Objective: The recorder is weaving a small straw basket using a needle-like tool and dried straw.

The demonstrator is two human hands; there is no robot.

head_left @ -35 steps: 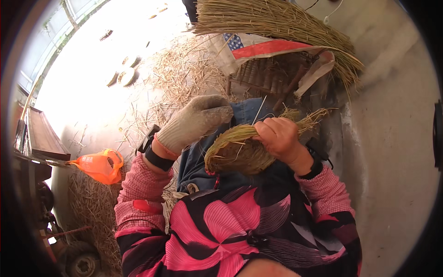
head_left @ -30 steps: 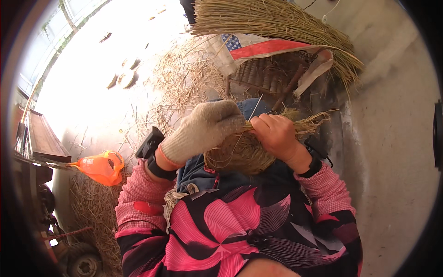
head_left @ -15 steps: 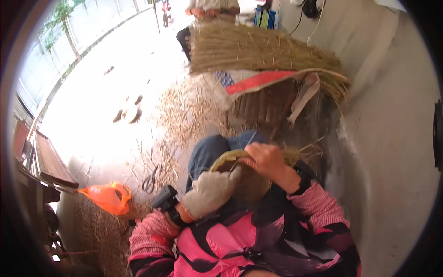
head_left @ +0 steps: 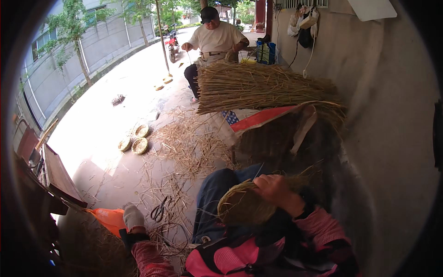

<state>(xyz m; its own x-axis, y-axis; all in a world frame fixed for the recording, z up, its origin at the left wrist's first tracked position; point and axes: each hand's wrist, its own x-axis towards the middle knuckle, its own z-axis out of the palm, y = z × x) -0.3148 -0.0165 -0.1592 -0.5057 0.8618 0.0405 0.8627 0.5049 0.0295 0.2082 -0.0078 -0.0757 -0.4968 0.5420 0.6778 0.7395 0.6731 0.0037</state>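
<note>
My right hand (head_left: 274,189) is closed on the rim of a half-made straw basket (head_left: 240,210) on my lap, with loose strands trailing from it and a thin needle (head_left: 257,171) standing up beside the thumb. My left hand (head_left: 134,218), in a pale knit glove, is down at the lower left against an orange plastic bag (head_left: 106,218); its fingertips are too unclear to read. Black scissors (head_left: 159,210) lie among straw on the floor to the left of my knee (head_left: 212,184).
A co-worker (head_left: 212,39) works behind a big straw bundle (head_left: 263,85) resting on a sack-covered rack (head_left: 258,120). Small round baskets (head_left: 140,146) sit on the straw-strewn floor. A wooden board (head_left: 60,177) leans at the left; a wall (head_left: 387,120) stands at the right.
The view has tilted up, bringing the co-worker and yard into sight. My left hand has moved from the basket down-left to the orange bag; my right hand stays on the basket.
</note>
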